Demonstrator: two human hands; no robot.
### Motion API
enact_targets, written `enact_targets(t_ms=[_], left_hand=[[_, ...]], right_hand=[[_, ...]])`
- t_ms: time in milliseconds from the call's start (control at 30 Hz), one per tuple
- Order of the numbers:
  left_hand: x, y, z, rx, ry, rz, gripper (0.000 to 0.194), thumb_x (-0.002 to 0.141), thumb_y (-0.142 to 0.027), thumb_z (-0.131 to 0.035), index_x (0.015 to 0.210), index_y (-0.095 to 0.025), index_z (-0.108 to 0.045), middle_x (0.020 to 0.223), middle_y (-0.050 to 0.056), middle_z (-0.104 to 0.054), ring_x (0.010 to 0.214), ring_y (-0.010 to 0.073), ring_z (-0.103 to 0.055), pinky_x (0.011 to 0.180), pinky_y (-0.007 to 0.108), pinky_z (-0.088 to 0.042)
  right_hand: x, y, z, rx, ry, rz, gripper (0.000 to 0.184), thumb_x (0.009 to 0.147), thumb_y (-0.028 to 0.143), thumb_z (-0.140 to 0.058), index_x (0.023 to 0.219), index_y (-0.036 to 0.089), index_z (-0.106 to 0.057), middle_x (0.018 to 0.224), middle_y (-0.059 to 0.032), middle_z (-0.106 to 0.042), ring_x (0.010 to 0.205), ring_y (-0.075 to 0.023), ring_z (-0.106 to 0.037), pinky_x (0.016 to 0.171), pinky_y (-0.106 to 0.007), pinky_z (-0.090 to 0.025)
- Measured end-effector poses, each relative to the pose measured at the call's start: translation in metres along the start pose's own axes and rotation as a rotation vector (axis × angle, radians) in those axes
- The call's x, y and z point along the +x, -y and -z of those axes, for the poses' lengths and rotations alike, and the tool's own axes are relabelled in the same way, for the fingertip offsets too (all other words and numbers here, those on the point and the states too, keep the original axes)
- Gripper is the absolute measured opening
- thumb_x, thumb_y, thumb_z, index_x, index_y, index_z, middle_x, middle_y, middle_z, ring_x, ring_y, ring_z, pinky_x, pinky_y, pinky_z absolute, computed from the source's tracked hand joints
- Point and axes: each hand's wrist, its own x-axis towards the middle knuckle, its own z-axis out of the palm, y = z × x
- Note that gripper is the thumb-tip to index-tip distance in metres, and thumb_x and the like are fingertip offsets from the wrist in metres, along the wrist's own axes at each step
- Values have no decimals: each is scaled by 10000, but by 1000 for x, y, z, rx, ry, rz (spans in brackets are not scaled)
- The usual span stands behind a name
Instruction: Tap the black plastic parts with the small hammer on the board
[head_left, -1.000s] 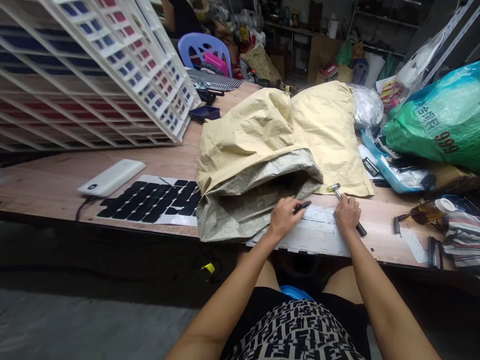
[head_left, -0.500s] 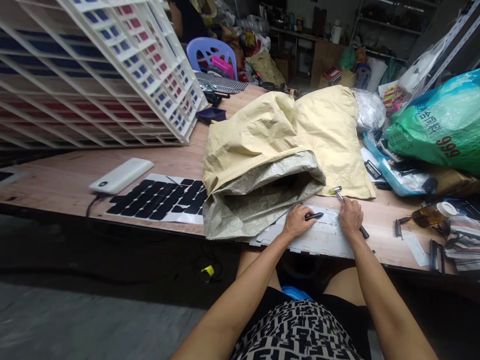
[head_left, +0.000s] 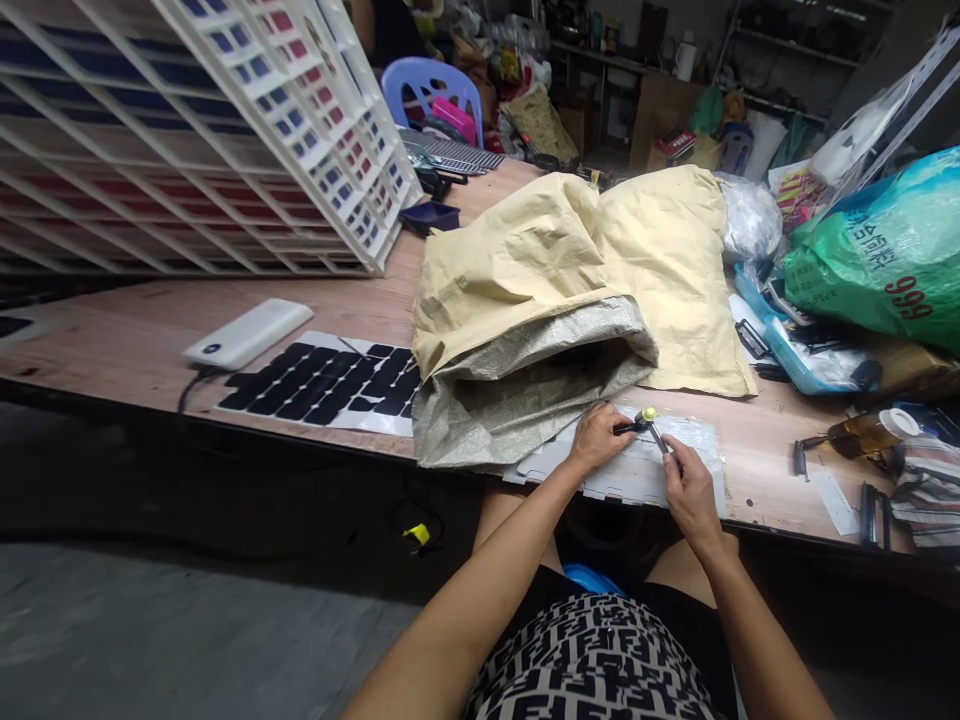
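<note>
My left hand [head_left: 598, 438] is closed around a small black rod-like piece [head_left: 624, 428], perhaps a handle, over a whitish flat board [head_left: 622, 475] at the table's front edge. In my right hand [head_left: 688, 485], fingers wrapped round its shaft, is a small hammer [head_left: 658, 434] with a yellowish head. The hammer's head is at the right end of the black piece; whether they touch, I cannot tell. Just behind my left hand gapes the open mouth of a cream woven sack [head_left: 510, 275], its grey lining showing.
Black cells on a white sheet [head_left: 322, 385] and a white power bank [head_left: 249, 332] lie left. A white plastic crate [head_left: 375, 250] stands behind them. At right are a blue tray [head_left: 806, 370], a green bag [head_left: 870, 270], a brown jar [head_left: 862, 437] and striped cloth [head_left: 930, 490].
My right hand has moved the hammer left and nearer, from beside the sack's corner to the black piece. My left hand keeps its hold in nearly the same place. The view has shifted slightly.
</note>
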Motion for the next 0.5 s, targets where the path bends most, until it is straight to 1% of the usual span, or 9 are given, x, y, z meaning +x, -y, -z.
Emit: enact_targets(t_ms=[100, 233, 300, 400, 500], left_hand=[[1, 1, -1, -11, -6, 13, 172, 787, -307, -759, 946, -251, -789, 870, 15, -660, 893, 186, -586, 803, 296, -459], [2, 2, -3, -21, -13, 19, 145, 791, -311, -758, 920, -255, -794, 825, 9, -647, 855, 177, -581, 776, 292, -456], [2, 2, -2, -21, -15, 22, 135, 788, -304, -760, 908, -254, -795, 819, 9, -648, 850, 175, -580, 783, 291, -457], [2, 1, -1, -20, -11, 19, 130, 781, -290, -760, 897, -240, -792, 829, 13, -658, 865, 180, -584, 790, 294, -459], [2, 0, 0, -20, -8, 18, 126, 783, -286, -753, 892, -235, -789, 831, 16, -666, 871, 185, -589, 791, 296, -463]], right_hand=[[-4, 5, -3, -32, 1, 37, 385, 984, 293, -414, 1290, 206, -630, 1155, -95, -678, 1071, -201, -636, 957, -352, -510], [-5, 4, -4, -109, 34, 11, 385, 983, 287, -405, 1285, 233, -639, 1120, -88, -680, 1046, -211, -638, 944, -360, -515], [-3, 4, -1, -121, 15, 4, 385, 980, 289, -412, 1278, 225, -647, 1073, -84, -680, 997, -206, -644, 910, -346, -519], [0, 5, 4, -143, -46, 13, 398, 984, 304, -407, 1291, 210, -642, 1050, -84, -674, 968, -201, -642, 888, -332, -512], [0, 5, 5, -191, -34, -4, 406, 987, 312, -396, 1300, 223, -639, 1047, -81, -674, 960, -202, -636, 868, -322, -504]])
